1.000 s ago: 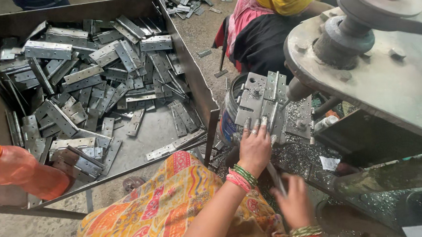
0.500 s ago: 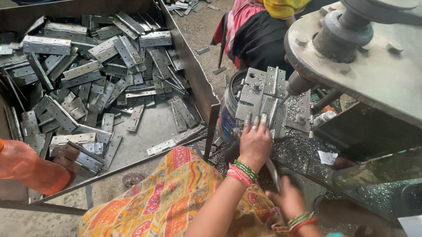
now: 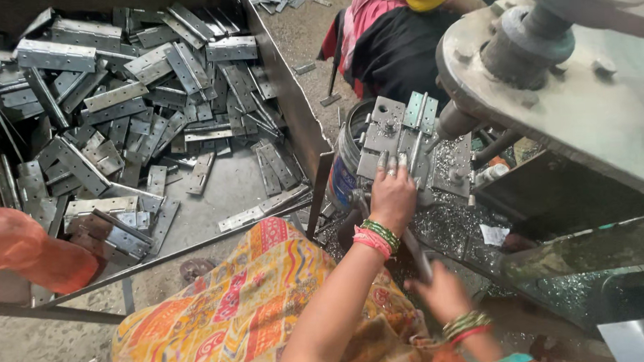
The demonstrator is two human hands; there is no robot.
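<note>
Pressing my left hand point(image 3: 393, 196) flat on the metal plate point(image 3: 400, 138) at the machine point(image 3: 586, 97), fingers spread, I grip a blurred handle point(image 3: 416, 246) with my right hand point(image 3: 443, 291).

At frame centre the left hand point(image 3: 393, 197) is hemmed by the metal jig point(image 3: 407, 137) above and the machine body point(image 3: 586, 97) right. Bare tray floor point(image 3: 228, 192) lies open centre-left; hinges point(image 3: 116, 103) crowd the upper left.
</note>
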